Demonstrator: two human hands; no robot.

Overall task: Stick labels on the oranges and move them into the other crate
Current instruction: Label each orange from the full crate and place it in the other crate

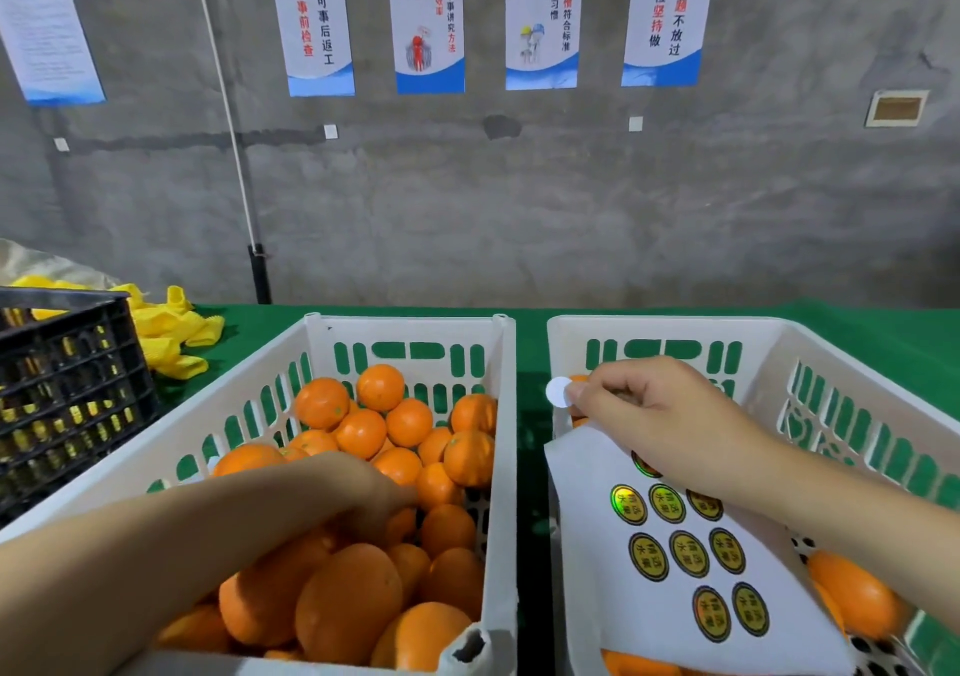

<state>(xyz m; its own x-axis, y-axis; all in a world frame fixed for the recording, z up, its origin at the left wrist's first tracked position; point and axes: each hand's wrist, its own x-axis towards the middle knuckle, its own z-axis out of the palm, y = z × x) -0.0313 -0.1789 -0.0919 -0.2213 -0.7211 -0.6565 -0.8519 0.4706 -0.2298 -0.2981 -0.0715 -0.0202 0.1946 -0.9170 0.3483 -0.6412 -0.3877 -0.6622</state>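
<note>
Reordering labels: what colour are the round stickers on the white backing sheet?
Round stickers: yellow-gold with black rims and dark lettering; best in the head view.

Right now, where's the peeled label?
Head view, centre-right: peeled label pinched by the right hand at the right crate's left wall, above the sticker sheet.

**Pretty drab backdrop tbh**

Rough grey concrete wall (519, 197), four blue-and-white posters (430, 20) in a row up top. Thin white cord (228, 119) slanting down to a black post (260, 275). Green-covered desk (530, 332) below, black crate (67, 394) and yellow foam nets (171, 332) at left.
</note>
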